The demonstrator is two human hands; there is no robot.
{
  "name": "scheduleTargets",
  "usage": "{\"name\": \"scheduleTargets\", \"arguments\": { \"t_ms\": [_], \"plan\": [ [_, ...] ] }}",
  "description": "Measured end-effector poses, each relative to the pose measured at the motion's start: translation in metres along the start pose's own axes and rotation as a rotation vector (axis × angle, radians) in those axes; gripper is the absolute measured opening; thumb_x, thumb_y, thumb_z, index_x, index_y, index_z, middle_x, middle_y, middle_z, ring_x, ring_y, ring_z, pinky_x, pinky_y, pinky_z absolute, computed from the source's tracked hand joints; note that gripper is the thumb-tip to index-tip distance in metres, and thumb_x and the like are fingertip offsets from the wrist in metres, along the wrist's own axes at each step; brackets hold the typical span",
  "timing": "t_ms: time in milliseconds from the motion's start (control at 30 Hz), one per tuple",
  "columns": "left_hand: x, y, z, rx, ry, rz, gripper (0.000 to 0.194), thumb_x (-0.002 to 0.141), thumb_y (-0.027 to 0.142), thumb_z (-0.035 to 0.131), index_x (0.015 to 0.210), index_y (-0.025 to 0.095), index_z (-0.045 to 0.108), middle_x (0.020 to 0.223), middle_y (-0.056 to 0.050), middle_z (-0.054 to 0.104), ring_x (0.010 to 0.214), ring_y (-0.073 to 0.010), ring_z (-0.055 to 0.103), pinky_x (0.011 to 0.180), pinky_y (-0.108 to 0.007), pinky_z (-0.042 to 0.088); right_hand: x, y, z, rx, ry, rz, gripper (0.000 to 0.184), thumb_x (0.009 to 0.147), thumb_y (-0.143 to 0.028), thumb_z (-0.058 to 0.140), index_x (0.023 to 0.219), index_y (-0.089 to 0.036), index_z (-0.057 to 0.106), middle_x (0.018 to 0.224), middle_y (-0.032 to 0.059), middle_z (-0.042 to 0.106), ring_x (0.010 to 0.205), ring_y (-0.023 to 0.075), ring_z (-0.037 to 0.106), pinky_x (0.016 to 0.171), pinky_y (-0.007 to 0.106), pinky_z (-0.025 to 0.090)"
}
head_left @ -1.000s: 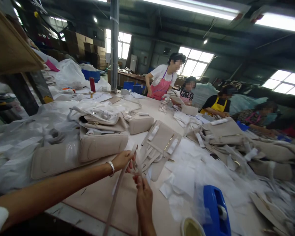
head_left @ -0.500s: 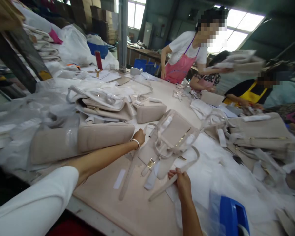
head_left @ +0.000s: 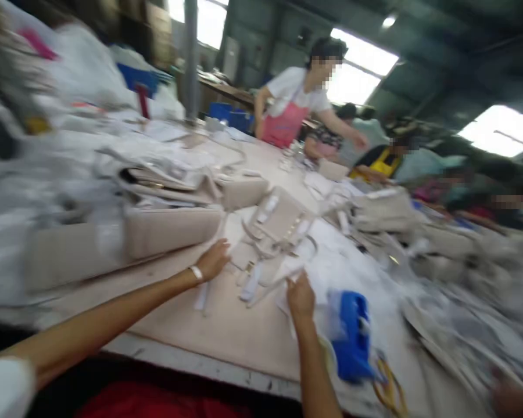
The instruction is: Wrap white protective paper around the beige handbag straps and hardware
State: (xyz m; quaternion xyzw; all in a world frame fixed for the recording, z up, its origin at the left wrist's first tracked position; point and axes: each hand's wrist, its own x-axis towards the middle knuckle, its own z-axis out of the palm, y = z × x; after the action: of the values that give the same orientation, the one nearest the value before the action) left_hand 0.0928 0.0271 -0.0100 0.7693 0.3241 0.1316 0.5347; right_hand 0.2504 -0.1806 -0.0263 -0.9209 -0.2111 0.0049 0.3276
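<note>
A beige handbag (head_left: 283, 215) with gold hardware lies on the work table between and beyond my hands, its straps loose around it. My left hand (head_left: 213, 259), with a white band at the wrist, is over the table left of the bag. Its fingers look stretched and apart, with nothing visible in them, though motion blurs them. My right hand (head_left: 301, 296) has its fingers curled at a beige strap (head_left: 265, 293) that runs toward the bag. A white strip (head_left: 201, 296) lies on the table below my left hand.
Beige bags (head_left: 174, 229) lie at left among clear plastic wrapping (head_left: 9, 174). More bags (head_left: 381, 209) are piled at right. A blue tape dispenser (head_left: 352, 337) and yellow-handled scissors (head_left: 390, 386) are near the front edge. Across the table stands a person in a pink apron (head_left: 283, 125).
The view has swung right, bringing the scissors and more of the right-hand pile into sight. My left hand has loosened from its curled grip. The person opposite no longer holds the beige stack.
</note>
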Motion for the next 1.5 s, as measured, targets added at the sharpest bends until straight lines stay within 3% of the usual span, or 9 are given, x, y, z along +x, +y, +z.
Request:
{"name": "scheduleTargets", "arguments": {
  "t_ms": [67, 267, 400, 733, 867, 1067, 1200, 1300, 1500],
  "plan": [
    [-0.016, -0.039, -0.011, 0.153, -0.070, 0.128, 0.034, 0.082, 0.021, 0.050, 0.106, 0.001, 0.063, 0.139, -0.018, 0.047, 0.129, -0.0183, 0.042, 0.114, -0.033, 0.022, -0.030, -0.003, 0.009, -0.060, -0.002, -0.061, 0.034, 0.085, -0.039, 0.041, 0.105, -0.017, 0.057, 0.106, 0.0136, 0.063, 0.100, 0.0229, 0.059, 0.088, 0.034, 0.044],
    [-0.062, -0.130, -0.003, 0.766, -0.252, 0.490, 0.067, 0.087, 0.047, 0.043, 0.140, 0.006, 0.041, 0.152, -0.016, 0.027, 0.139, -0.0284, 0.029, 0.116, -0.042, 0.026, -0.158, 0.026, 0.001, -0.024, -0.001, -0.043, 0.024, 0.096, -0.035, 0.039, 0.087, -0.020, 0.055, 0.082, 0.0014, 0.063, 0.078, 0.0159, 0.059, 0.071, 0.026, 0.037],
    [-0.073, -0.142, 0.006, 0.948, -0.271, 0.450, 0.062, 0.088, 0.038, 0.041, 0.140, 0.004, 0.041, 0.151, -0.020, 0.028, 0.140, -0.0313, 0.027, 0.115, -0.046, 0.025, -0.208, 0.045, -0.010, 0.048, -0.023, 0.082, 0.027, 0.094, -0.042, 0.043, 0.080, -0.020, 0.051, 0.074, 0.0008, 0.062, 0.071, 0.0165, 0.058, 0.067, 0.026, 0.033],
    [-0.033, -0.132, 0.004, 0.966, -0.168, 0.362, 0.058, 0.089, 0.027, 0.045, 0.142, 0.005, 0.037, 0.152, -0.018, 0.025, 0.141, -0.0353, 0.021, 0.113, -0.052, 0.024, -0.226, 0.080, -0.026, 0.112, -0.073, 0.207, 0.045, 0.093, -0.055, 0.032, 0.070, -0.021, 0.051, 0.061, 0.0005, 0.056, 0.058, 0.0157, 0.051, 0.059, 0.027, 0.029],
    [-0.061, -0.135, -0.013, 0.882, -0.146, 0.428, 0.056, 0.088, 0.025, 0.042, 0.139, 0.002, 0.040, 0.150, -0.020, 0.030, 0.140, -0.0310, 0.026, 0.116, -0.046, 0.025, -0.211, 0.106, -0.049, 0.023, -0.009, 0.259, 0.037, 0.092, -0.051, 0.036, 0.078, -0.021, 0.053, 0.067, 0.0016, 0.061, 0.063, 0.0185, 0.057, 0.063, 0.028, 0.035],
    [-0.089, -0.141, -0.022, 0.762, -0.184, 0.464, 0.050, 0.089, 0.031, 0.041, 0.131, 0.006, 0.050, 0.145, -0.019, 0.038, 0.137, -0.0300, 0.032, 0.115, -0.048, 0.029, -0.130, 0.118, -0.100, -0.514, 0.190, -0.077, 0.020, 0.094, -0.029, 0.042, 0.101, -0.019, 0.057, 0.099, 0.0079, 0.064, 0.088, 0.0223, 0.059, 0.073, 0.031, 0.039],
    [-0.091, -0.131, -0.010, 0.717, -0.237, 0.475, 0.044, 0.090, 0.028, 0.041, 0.126, 0.007, 0.055, 0.142, -0.019, 0.042, 0.134, -0.0306, 0.036, 0.113, -0.049, 0.032, -0.070, 0.121, -0.108, -0.868, 0.104, -0.303, 0.032, 0.085, -0.016, 0.053, 0.117, -0.020, 0.058, 0.118, 0.0142, 0.058, 0.109, 0.0306, 0.050, 0.086, 0.041, 0.037],
    [-0.091, -0.128, -0.001, 0.712, -0.286, 0.478, 0.043, 0.090, 0.028, 0.042, 0.125, 0.007, 0.057, 0.141, -0.020, 0.044, 0.133, -0.0310, 0.037, 0.113, -0.049, 0.032, -0.042, 0.125, -0.105, -0.900, -0.014, -0.399, 0.027, 0.078, -0.010, 0.059, 0.104, -0.017, 0.065, 0.131, 0.0168, 0.051, 0.122, 0.0357, 0.041, 0.095, 0.047, 0.032],
    [-0.090, -0.132, -0.002, 0.714, -0.304, 0.505, 0.042, 0.089, 0.022, 0.042, 0.125, 0.010, 0.058, 0.141, -0.018, 0.044, 0.133, -0.0297, 0.039, 0.113, -0.048, 0.033, -0.008, 0.112, -0.122, -0.784, -0.012, -0.323, 0.013, 0.087, -0.028, 0.054, 0.087, -0.018, 0.062, 0.094, 0.0090, 0.065, 0.090, 0.0222, 0.059, 0.076, 0.032, 0.040]
  ]
}}
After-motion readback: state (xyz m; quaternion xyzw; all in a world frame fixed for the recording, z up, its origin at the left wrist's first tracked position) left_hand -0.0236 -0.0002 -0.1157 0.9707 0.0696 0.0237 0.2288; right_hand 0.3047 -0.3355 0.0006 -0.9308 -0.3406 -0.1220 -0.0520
